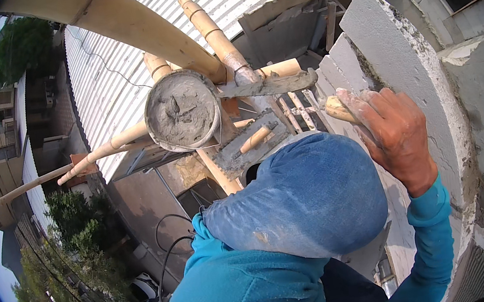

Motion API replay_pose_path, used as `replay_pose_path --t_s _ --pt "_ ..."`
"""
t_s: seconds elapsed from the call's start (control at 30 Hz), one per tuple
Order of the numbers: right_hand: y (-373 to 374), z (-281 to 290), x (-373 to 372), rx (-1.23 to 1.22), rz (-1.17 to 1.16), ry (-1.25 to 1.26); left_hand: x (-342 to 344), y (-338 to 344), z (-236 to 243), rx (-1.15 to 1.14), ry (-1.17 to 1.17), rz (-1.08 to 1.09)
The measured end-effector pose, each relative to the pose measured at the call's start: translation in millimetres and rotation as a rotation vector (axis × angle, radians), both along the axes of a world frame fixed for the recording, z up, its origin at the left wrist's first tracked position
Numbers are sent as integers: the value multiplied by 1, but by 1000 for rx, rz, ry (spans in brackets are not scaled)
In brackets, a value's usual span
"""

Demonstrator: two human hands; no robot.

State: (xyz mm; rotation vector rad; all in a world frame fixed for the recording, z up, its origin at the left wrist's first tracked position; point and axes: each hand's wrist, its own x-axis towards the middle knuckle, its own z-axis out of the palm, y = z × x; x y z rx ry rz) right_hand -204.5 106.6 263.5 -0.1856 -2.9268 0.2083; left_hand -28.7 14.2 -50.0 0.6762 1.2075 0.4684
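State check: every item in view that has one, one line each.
Bucket: upright on the bamboo scaffold, filled with wet grey mortar.
Trowel: held by its wooden handle, blade smeared with mortar, level above the bucket's rim.
Float: lying on the scaffold, mortar-caked, not held.
Right hand: fingers closed around the trowel handle.
Left hand: not in view.
Block wall: white blocks stacked, top edge rough.
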Motion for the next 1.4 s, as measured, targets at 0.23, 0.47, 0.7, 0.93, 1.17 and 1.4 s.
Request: replay_pose_path --t_s 0.23,0.47,0.7,0.93,1.17,1.4 --pt "-56 -47 -173 -422 282 271 14 -37 16 -44 -11 -83" --pt "23 -132 -49 -540 -221 221 9 -49 24 -64 9 -167" --pt "-72 -249 -61 -717 -134 116 10 -47 31 -53 59 -240" --pt "-149 -281 -113 -499 131 -109 0 -46 37 -7 -19 -246" --pt "-88 -239 -62 -549 -112 216 5 -48 32 -17 57 -270" --pt "-38 -158 114 -307 -601 252 1 -54 -1 -154 -226 -157"
